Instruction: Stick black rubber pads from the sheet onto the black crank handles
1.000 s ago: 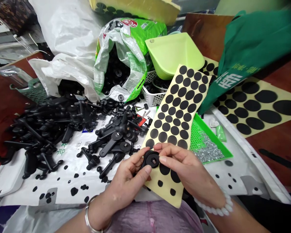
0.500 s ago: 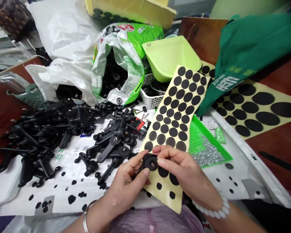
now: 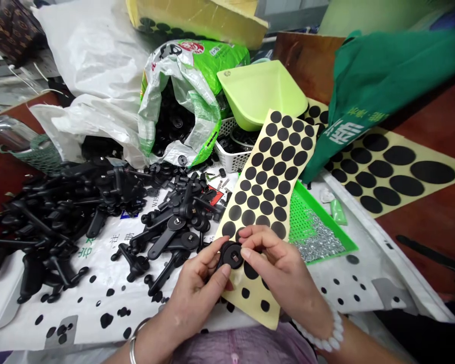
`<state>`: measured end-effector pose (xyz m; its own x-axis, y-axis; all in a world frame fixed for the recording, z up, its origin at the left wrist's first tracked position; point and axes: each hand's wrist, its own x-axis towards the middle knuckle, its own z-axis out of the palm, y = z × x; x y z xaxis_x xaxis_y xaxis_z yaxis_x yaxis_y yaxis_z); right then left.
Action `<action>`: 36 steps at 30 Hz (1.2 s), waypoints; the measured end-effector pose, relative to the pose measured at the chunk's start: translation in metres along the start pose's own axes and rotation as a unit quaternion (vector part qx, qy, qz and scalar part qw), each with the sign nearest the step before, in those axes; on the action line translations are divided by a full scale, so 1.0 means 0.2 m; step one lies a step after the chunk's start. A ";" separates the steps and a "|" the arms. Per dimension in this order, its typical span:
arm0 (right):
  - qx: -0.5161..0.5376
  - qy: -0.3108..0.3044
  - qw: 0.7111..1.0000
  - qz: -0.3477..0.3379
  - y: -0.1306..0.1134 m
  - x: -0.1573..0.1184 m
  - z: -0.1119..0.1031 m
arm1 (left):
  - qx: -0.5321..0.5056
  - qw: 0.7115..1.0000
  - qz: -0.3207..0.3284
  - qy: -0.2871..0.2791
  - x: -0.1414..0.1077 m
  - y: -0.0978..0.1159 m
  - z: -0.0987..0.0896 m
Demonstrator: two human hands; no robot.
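My left hand (image 3: pixel 202 278) grips a black plastic part with a round flat head (image 3: pixel 231 255) and a small metal piece at its centre. From the other side, my right hand (image 3: pixel 275 263) pinches the rim of that round head between thumb and fingers. Under both hands lies a yellowish backing sheet (image 3: pixel 267 225) carrying rows of black round stickers. Its lower end shows bare backing with two small black dots. Left of my hands, similar black arms with round heads (image 3: pixel 169 237) are spread on the white covering.
A big heap of black parts (image 3: pixel 72 212) fills the left. Behind are an opened green-white bag (image 3: pixel 182 101), a lime-green scoop (image 3: pixel 263 93) and a white basket (image 3: pixel 231 156). On the right stand a green tray of screws (image 3: pixel 318 232), a green cloth bag (image 3: pixel 382 91) and another sticker sheet (image 3: pixel 398 172).
The whole view has shifted slightly, so things sit a little further left and lower. Both hands keep their hold on the round-headed part, with hardly any movement.
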<state>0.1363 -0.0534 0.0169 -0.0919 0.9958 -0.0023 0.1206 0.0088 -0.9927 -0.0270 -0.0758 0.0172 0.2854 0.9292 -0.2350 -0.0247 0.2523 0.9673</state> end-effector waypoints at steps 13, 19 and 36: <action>-0.115 0.045 0.981 -0.149 0.01 -0.05 0.00 | -0.017 1.000 -0.006 0.017 0.00 0.00 0.02; -0.076 0.025 0.991 -0.110 0.00 -0.03 0.00 | -0.036 0.999 -0.003 0.025 0.00 -0.01 0.03; -0.121 0.053 0.981 -0.143 0.00 -0.07 0.01 | -0.067 0.997 0.015 0.043 -0.02 -0.07 0.04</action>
<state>0.1354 -0.0686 0.0175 -0.0556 0.9530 0.2980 0.3378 0.2988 -0.8925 -0.0198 -0.0858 0.0063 0.2003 0.9550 -0.2187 -0.1605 0.2522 0.9543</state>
